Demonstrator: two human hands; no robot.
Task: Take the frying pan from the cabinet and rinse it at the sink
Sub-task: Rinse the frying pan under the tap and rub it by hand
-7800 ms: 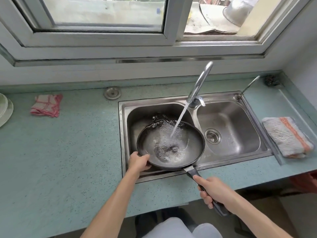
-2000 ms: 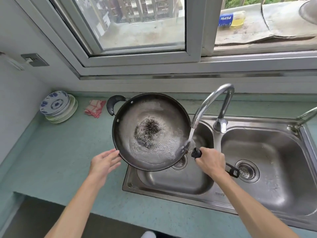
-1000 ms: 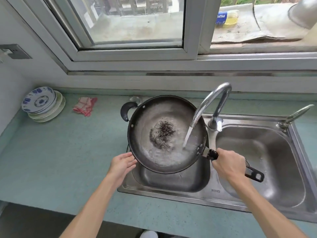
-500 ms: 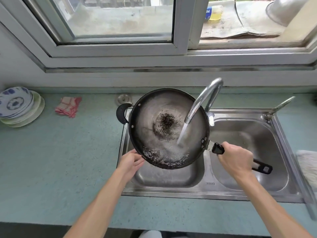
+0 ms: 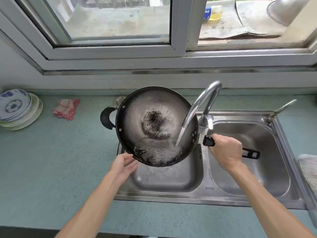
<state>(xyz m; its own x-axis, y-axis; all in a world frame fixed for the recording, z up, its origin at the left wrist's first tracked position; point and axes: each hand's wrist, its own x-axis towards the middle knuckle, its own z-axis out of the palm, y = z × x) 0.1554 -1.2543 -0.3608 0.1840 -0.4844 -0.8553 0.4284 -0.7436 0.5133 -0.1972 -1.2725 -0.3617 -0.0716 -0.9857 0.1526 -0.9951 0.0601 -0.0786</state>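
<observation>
While the faucet (image 5: 205, 98) runs, the frying pan (image 5: 154, 117) hangs tilted over the left basin (image 5: 164, 177) of the sink (image 5: 171, 194), near rim lowest. The right hand (image 5: 225, 150) has its fingers wrapped round the long black handle (image 5: 250, 152), above the right basin. The left hand (image 5: 122, 164) is flat-fingered, palm up, touching the pan's near-left rim. The water stream (image 5: 180, 136) strikes the pan's right side. A second ago the pan sat flatter. Now water and dark flecks have pooled against the near rim. At the countertop's (image 5: 51, 160) far left edge sit stacked plates (image 5: 15, 109), with a red cloth (image 5: 66, 109) beside them near the back.
</observation>
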